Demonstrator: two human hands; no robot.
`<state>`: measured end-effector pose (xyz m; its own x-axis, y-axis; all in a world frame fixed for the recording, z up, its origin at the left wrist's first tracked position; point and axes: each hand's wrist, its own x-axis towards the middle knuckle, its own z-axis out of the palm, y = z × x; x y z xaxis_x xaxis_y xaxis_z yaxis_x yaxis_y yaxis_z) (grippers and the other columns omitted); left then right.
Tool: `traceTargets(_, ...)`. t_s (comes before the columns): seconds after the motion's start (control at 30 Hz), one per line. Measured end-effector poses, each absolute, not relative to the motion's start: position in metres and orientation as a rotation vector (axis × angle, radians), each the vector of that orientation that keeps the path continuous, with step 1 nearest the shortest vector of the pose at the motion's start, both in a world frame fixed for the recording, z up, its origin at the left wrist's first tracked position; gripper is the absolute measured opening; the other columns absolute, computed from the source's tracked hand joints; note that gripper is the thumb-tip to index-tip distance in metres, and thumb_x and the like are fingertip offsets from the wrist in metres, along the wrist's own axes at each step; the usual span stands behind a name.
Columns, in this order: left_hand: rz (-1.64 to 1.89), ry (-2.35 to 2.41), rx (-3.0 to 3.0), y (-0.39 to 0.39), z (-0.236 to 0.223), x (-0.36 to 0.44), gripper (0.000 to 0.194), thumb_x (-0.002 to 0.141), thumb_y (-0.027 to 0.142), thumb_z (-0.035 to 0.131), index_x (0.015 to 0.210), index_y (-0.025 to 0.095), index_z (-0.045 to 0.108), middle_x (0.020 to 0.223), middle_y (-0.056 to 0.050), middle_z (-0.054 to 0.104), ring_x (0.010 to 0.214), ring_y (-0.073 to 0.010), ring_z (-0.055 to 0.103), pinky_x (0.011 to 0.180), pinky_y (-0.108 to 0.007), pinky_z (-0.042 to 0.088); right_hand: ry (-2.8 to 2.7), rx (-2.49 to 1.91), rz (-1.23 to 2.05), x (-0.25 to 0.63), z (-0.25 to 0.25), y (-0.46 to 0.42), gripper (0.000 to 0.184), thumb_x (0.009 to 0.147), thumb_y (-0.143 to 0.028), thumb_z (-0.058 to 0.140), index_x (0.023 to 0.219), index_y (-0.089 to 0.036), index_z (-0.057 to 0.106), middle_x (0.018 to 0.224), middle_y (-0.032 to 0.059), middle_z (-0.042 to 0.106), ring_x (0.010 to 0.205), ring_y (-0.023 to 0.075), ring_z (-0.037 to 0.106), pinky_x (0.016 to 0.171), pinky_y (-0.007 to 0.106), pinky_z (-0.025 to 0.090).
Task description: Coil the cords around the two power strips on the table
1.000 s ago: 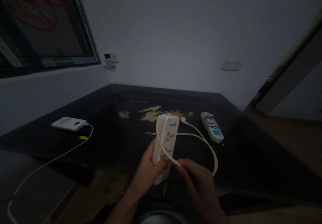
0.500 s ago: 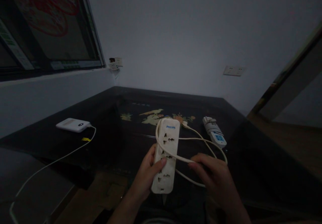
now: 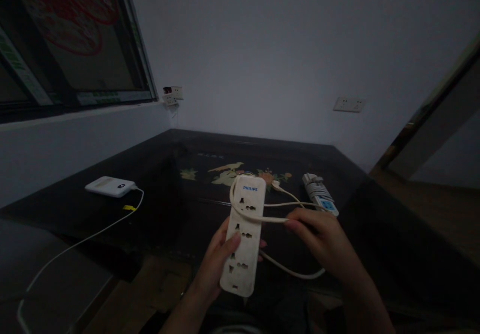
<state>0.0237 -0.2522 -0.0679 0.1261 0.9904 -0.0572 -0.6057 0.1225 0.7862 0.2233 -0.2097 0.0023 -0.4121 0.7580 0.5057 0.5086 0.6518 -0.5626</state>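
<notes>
The head view shows the left hand [image 3: 217, 261] close by, holding a white power strip [image 3: 247, 249] above the dark surface [image 3: 165, 224], with its thumb on the front. The right hand [image 3: 322, 234] pinches the strip's white cord [image 3: 272, 219], which bends over the strip's front. A bit farther off, on the left, lies a flat white box [image 3: 110, 187] with a thin wire [image 3: 88, 235], near a yellow bit [image 3: 129, 208]. On the right is a smaller strip [image 3: 327, 205] with gray cord around it. Farther back, a socket plate [image 3: 349, 105] is on the wall [image 3: 255, 64].
</notes>
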Motion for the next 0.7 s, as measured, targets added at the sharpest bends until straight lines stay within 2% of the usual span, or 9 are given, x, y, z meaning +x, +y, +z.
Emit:
traceTargets(0.2, 1.355, 0.718, 0.719, -0.250, -0.072, 0.019, 0.056, 0.075, 0.039, 0.070, 0.124, 0.016, 0.052, 0.111, -0.017, 0.067, 0.083, -0.0273, 0.069, 0.062, -0.033, 0.056, -2.109, -0.964, 0.503, 0.228, -0.001, -0.204, 0.032, 0.090, -0.030, 0.047, 0.062, -0.019, 0.057, 0.057, 0.0004, 0.060, 0.054, 0.0129, 0.056, 0.052, 0.021, 0.040)
traceTargets(0.33, 1.445, 0.966, 0.895, -0.245, -0.077, 0.016, 0.054, 0.076, 0.039, 0.070, 0.124, 0.019, 0.053, 0.114, -0.011, 0.066, 0.101, -0.0281, 0.064, 0.083, -0.035, 0.052, -2.104, -0.973, 0.513, 0.223, -0.002, -0.209, 0.032, 0.091, -0.030, 0.047, 0.062, -0.019, 0.055, 0.056, -0.0006, 0.058, 0.053, 0.0121, 0.053, 0.050, 0.021, 0.037)
traceTargets(0.43, 1.552, 1.197, 1.144, -0.241, -0.082, 0.016, 0.057, 0.076, 0.034, 0.070, 0.128, 0.021, 0.052, 0.126, -0.009, 0.059, 0.120, -0.0269, 0.052, 0.101, -0.035, 0.040, -2.138, -0.965, 0.570, 0.215, -0.004, -0.217, 0.031, 0.092, -0.029, 0.047, 0.064, -0.019, 0.055, 0.057, -0.0013, 0.057, 0.053, 0.0111, 0.052, 0.051, 0.021, 0.036)
traceTargets(0.7, 1.631, 1.455, 1.612, -0.235, -0.087, 0.015, 0.059, 0.082, 0.026, 0.062, 0.138, 0.026, 0.043, 0.133, -0.009, 0.051, 0.127, -0.0254, 0.044, 0.107, -0.040, 0.033, -2.249, -1.005, 0.640, 0.202, -0.017, -0.231, 0.031, 0.096, -0.031, 0.041, 0.072, -0.018, 0.055, 0.063, -0.0013, 0.058, 0.057, 0.0098, 0.054, 0.055, 0.021, 0.033)
